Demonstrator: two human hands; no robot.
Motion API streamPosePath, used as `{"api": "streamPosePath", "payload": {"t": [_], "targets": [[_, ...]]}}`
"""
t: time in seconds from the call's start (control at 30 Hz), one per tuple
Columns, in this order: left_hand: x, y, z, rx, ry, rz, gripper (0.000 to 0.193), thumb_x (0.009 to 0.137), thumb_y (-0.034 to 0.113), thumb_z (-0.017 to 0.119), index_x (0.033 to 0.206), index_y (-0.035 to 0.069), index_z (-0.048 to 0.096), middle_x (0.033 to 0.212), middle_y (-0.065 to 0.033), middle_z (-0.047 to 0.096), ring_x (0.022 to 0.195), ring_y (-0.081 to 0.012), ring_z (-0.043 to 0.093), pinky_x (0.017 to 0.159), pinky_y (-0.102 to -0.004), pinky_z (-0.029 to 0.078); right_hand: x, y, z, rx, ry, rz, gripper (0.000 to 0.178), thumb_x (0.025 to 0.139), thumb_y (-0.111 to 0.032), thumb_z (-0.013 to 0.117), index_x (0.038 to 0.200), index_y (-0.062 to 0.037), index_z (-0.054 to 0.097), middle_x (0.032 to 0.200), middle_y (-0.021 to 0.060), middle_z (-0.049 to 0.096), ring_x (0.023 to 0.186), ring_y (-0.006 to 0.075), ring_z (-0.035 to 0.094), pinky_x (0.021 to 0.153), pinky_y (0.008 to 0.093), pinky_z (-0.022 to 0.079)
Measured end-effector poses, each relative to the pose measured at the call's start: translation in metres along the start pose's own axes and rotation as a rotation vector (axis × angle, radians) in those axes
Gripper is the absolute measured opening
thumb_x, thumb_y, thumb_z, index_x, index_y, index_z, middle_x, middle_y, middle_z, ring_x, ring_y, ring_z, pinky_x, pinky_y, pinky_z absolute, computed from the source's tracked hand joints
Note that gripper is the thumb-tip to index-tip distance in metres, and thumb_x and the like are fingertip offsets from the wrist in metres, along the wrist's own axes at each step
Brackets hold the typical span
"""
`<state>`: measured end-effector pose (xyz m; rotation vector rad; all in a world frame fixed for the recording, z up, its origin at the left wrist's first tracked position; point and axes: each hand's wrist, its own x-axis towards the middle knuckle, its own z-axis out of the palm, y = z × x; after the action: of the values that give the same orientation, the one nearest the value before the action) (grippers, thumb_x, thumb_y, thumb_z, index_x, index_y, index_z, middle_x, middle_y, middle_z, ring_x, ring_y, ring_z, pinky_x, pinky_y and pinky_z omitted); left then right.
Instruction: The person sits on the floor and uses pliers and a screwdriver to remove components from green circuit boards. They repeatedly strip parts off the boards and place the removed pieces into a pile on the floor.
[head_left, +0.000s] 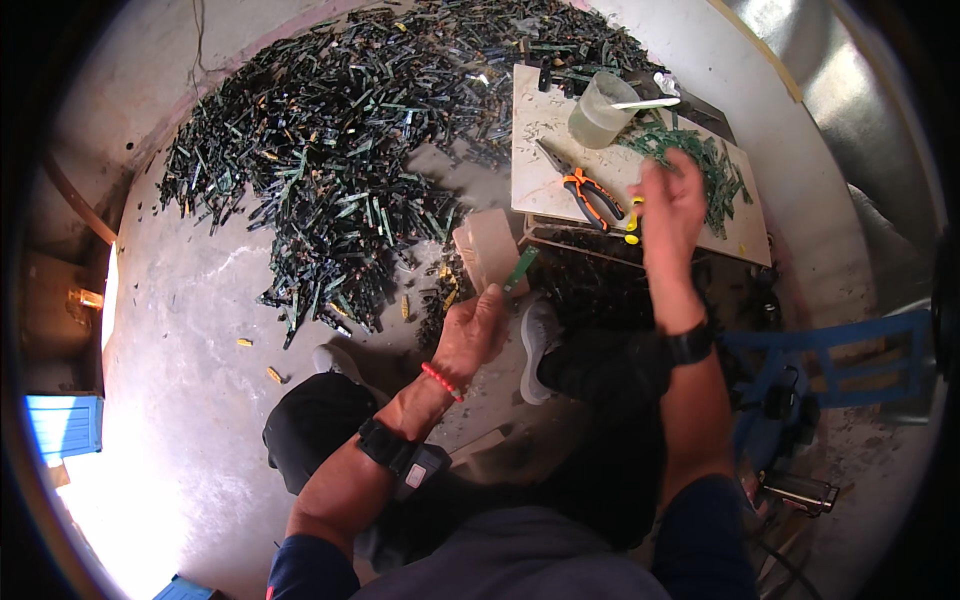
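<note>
My left hand (472,330) is closed on one end of a thin green strip (522,268), which looks like a narrow piece of circuit board. The strip points up and to the right, in front of a brown cardboard box (487,250). Over the right side of a low pale table, my right hand (670,200) is raised, its fingers bent and blurred. Just left of it is a yellow-handled tool (634,221), partly hidden; whether the hand touches it I cannot tell. Pliers with orange and black handles (590,196) lie on the tabletop (545,130).
A large heap of dark strips (330,150) covers the floor ahead. Green strips (722,170) are piled on the table beside a cloudy plastic cup (597,112) with a white stick (645,103) across it. A blue chair (830,360) stands at the right; yellow pieces (274,375) lie on the floor.
</note>
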<state>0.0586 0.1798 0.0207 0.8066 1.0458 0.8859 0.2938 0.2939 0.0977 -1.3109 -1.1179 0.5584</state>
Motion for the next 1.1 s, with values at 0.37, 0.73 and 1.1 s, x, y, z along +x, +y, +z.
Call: {"api": "streamPosePath", "payload": {"t": [0.37,0.73,1.1], "targets": [[0.009,-0.006,-0.005,-0.025,-0.009,0.038,0.055,0.1,0.052,0.044,0.072,0.006,0.053,0.051,-0.002,0.047,0.04,-0.0109,0.04,0.039,-0.0264,0.03,0.123,-0.003,-0.017,-0.101,-0.194,0.144,0.027,0.091,-0.025,0.065,0.104,-0.0016,0.061,0.075,0.0021,0.062,0.057,0.0068,0.056,0.048,0.0227,0.043],[0.006,0.001,-0.005,-0.12,0.064,0.031,0.052,0.099,0.051,0.047,0.071,0.007,0.053,0.052,-0.0017,0.048,0.04,-0.0099,0.041,0.037,-0.025,0.029,0.035,-0.016,-0.019,-0.163,0.11,0.006,0.02,0.092,-0.014,0.06,0.103,0.0018,0.062,0.071,0.0044,0.063,0.053,0.0087,0.057,0.044,0.0223,0.041],[0.003,0.011,-0.012,-0.11,0.105,0.035,0.054,0.101,0.047,0.046,0.066,0.006,0.051,0.053,-0.0007,0.048,0.04,-0.0093,0.041,0.038,-0.0246,0.03,-0.003,-0.011,-0.009,-0.038,-0.013,0.313,0.021,0.096,-0.015,0.057,0.105,0.0038,0.063,0.066,0.0,0.053,0.049,0.0061,0.045,0.043,0.0212,0.036]]}}
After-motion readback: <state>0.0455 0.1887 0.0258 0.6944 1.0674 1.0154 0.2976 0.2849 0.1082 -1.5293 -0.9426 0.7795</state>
